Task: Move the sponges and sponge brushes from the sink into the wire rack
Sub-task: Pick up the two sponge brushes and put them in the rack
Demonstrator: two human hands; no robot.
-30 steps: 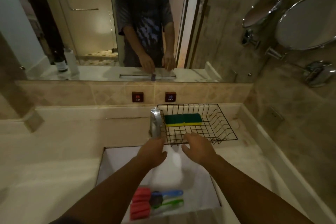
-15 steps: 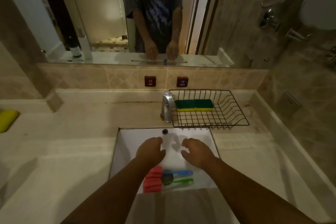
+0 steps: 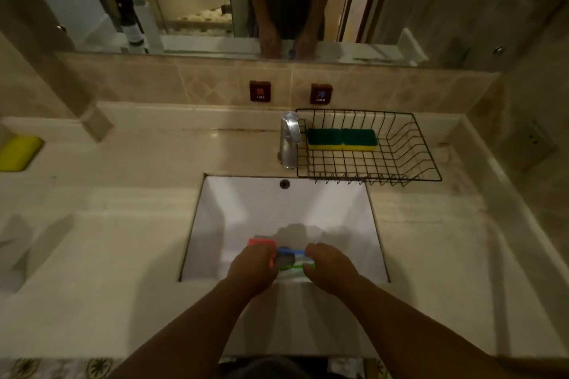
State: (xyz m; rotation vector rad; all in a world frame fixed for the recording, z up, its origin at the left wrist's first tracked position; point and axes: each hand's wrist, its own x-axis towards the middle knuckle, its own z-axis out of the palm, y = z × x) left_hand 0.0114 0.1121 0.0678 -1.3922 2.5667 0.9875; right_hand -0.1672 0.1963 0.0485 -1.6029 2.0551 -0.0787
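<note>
Both hands, the left hand [image 3: 252,271] and the right hand [image 3: 331,266], covered most of the sponge brushes [image 3: 291,260] in the sink [image 3: 215,224]; whether fingers gripped them was unclear.

— From my screen, the sponge [image 3: 341,139] in the black wire rack [image 3: 400,160] was green over yellow.

— And in the white sink [image 3: 246,209]?

— I saw brushes with red-pink heads [image 3: 261,242], one blue handle [image 3: 291,253], one green handle [image 3: 303,266]. Far left lay a yellow sponge [image 3: 18,152].
</note>
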